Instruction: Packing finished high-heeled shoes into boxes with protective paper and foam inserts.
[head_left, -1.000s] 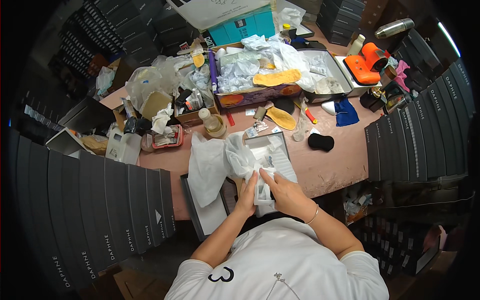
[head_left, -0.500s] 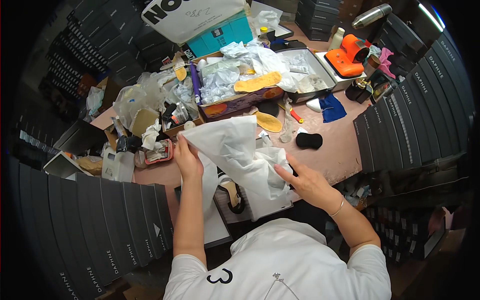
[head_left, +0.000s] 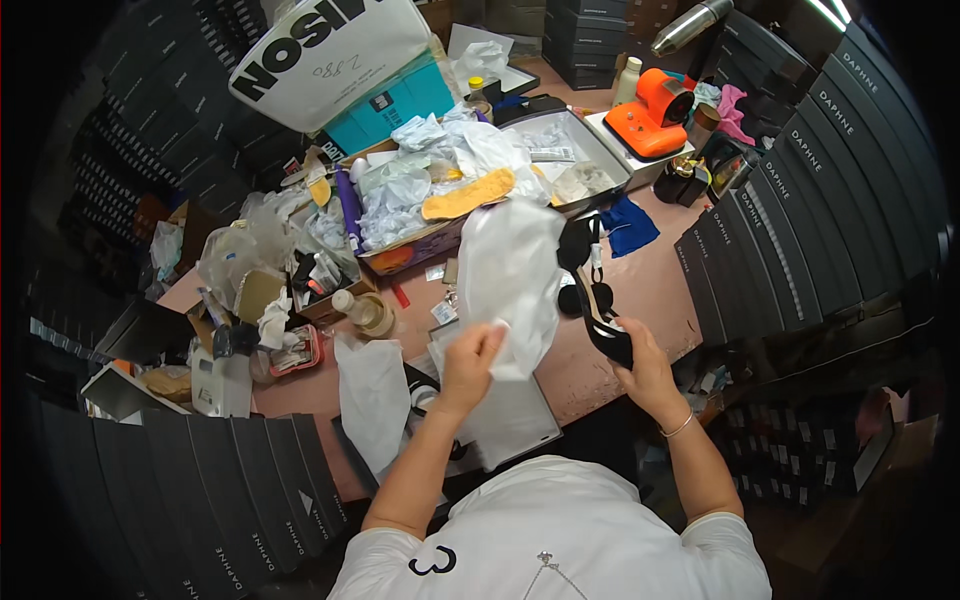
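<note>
My left hand is closed on the lower end of a thin white wrapping sheet, which hangs spread over the middle of the table; whether it is a bag I cannot tell. My right hand grips a black strappy sandal by one end, its straps pointing away from me. Close in front of me lies an open shoebox with pale paper in it. Another white sheet droops over its left side. Between them a second black shoe shows partly, beside my left forearm.
A carton heaped with crumpled paper and a yellow insole stands at the back. An orange machine and blue cloth are behind on the right. Stacked dark shoeboxes wall both sides; a glass jar stands left.
The white sheet has come off the sandal, which now shows bare in my right hand. My left hand has moved right and nearer me with the sheet. The view has shifted.
</note>
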